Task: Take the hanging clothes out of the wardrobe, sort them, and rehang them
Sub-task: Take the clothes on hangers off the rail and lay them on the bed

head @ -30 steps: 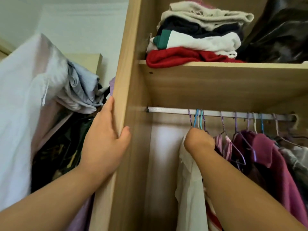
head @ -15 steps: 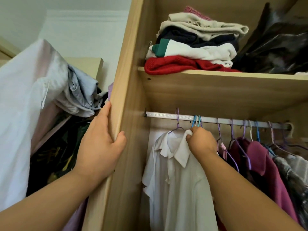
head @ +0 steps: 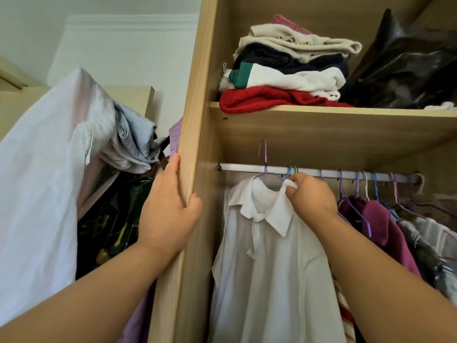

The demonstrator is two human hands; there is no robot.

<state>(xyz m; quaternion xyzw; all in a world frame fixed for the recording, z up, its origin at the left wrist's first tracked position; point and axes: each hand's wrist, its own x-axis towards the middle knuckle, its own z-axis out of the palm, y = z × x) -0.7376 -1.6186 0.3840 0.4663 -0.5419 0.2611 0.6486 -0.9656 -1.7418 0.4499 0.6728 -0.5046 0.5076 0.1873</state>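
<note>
a: where is the open room lying?

b: the left end of the rail (head: 242, 167) is running bare from its bracket to the white shirt (head: 272, 268). to the right, coloured wire hangers (head: 357, 181) are crowding along it, and a maroon garment (head: 380, 226) is hanging just beside the shirt. the shelf (head: 321, 127) is sitting close above the rail.

a: and the grips?

b: the left hand (head: 170, 211) is clamping the front edge of the wardrobe's side panel (head: 195, 82), thumb inside, fingers lying along the outer face. the right hand (head: 310, 196) is pinching the white shirt at the collar's right side, fingers curling round a fold of cloth just under the rail. the shirt is hanging on a thin purple hanger (head: 265, 159) whose hook is standing higher than the rail.

a: textures?

b: panel and shelf are showing pale wood grain. the shirt is looking smooth and thin. folded knits (head: 284, 80) are stacking on the shelf, a red one lowest, beside a glossy black bag (head: 408, 70).
</note>
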